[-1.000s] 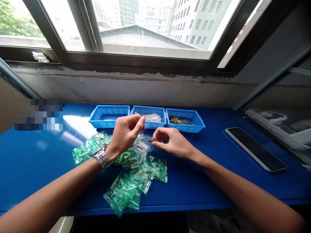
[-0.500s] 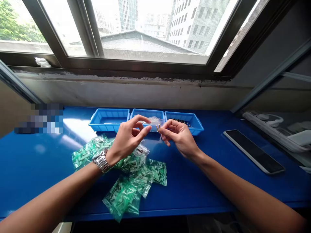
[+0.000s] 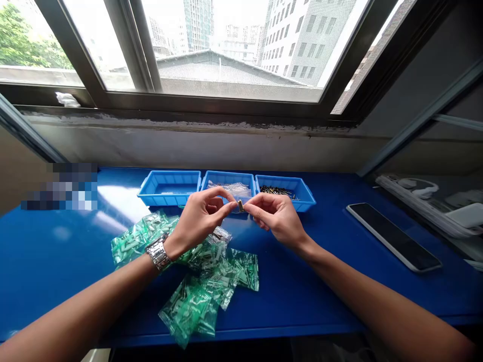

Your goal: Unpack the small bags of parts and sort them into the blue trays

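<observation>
My right hand [image 3: 277, 217] pinches a small brass pin [image 3: 240, 205] between its thumb and fingertips. My left hand [image 3: 199, 216] is curled, its fingertips almost against the pin, and I cannot tell whether they hold anything. A steel-link watch [image 3: 158, 253] circles my left wrist. Below my hands lies a heap of green-tinted plastic bags [image 3: 196, 274] of small parts. Behind them stand several blue plastic trays: the left tray [image 3: 168, 188] holds little, the middle tray [image 3: 226, 180] holds a clear bag, and the right tray [image 3: 285, 193] holds loose pins [image 3: 277, 190].
The blue workbench [image 3: 75, 241] runs along a window frame [image 3: 226, 98] and a stained sill wall [image 3: 188, 146]. A black smartphone [image 3: 392, 236] lies to the right. White items [image 3: 426, 201] are reflected in the glass at far right.
My hands have drawn closer together around the pin. The brass pieces shown apart from the left hand half a second ago now sit between both hands' fingertips.
</observation>
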Available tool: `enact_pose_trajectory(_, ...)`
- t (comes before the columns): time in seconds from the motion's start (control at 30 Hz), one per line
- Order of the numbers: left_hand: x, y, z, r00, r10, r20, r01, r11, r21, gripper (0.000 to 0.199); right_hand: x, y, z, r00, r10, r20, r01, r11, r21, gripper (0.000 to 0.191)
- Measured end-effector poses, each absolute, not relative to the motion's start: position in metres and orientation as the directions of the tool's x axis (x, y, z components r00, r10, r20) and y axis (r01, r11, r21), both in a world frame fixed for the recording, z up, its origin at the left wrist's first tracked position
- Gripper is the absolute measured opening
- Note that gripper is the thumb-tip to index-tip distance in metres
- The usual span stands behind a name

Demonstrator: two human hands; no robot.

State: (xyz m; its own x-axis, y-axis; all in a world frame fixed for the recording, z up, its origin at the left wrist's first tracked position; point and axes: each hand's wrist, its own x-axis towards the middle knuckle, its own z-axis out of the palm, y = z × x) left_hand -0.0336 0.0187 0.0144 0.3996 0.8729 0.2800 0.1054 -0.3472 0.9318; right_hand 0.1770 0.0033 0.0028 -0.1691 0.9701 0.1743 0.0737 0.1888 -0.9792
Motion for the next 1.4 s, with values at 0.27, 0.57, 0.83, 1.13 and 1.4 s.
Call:
enact_pose_trajectory(0.27, -0.035, 0.021, 0.013, 0.407, 0.881, 0.24, 0.085, -0.298, 0.951, 0.024, 0.175, 0.001, 0.005, -0.115, 0.97, 0.212, 0.129, 0.226, -0.965, 0.029)
enact_pose_trajectory(0.57, -0.035, 0.021, 0.008, 0.35, 0.802, 0.483, 0.142, -0.555, 0.819, 0.012, 0.176, -0.004, 0.001, -0.098, 0.928, 0.359, 0.197, 0.372, -0.907, 0.019)
enact_pose_trajectory(0.83, -0.038, 0.022, 0.006, 0.316, 0.69, 0.651, 0.259, -0.723, 0.641, 0.019, 0.176, -0.007, 0.002, -0.081, 0.867, 0.491, 0.304, 0.491, -0.816, 0.026)
enact_pose_trajectory(1.13, -0.037, 0.022, 0.006, 0.313, 0.74, 0.595, 0.216, -0.665, 0.715, 0.015, 0.179, -0.005, 0.003, -0.083, 0.86, 0.503, 0.321, 0.501, -0.804, 0.017)
enact_pose_trajectory(1.4, -0.034, 0.019, 0.016, 0.349, 0.907, 0.237, 0.05, -0.271, 0.961, 0.024, 0.175, -0.003, 0.005, -0.107, 0.961, 0.254, 0.152, 0.268, -0.951, 0.028)
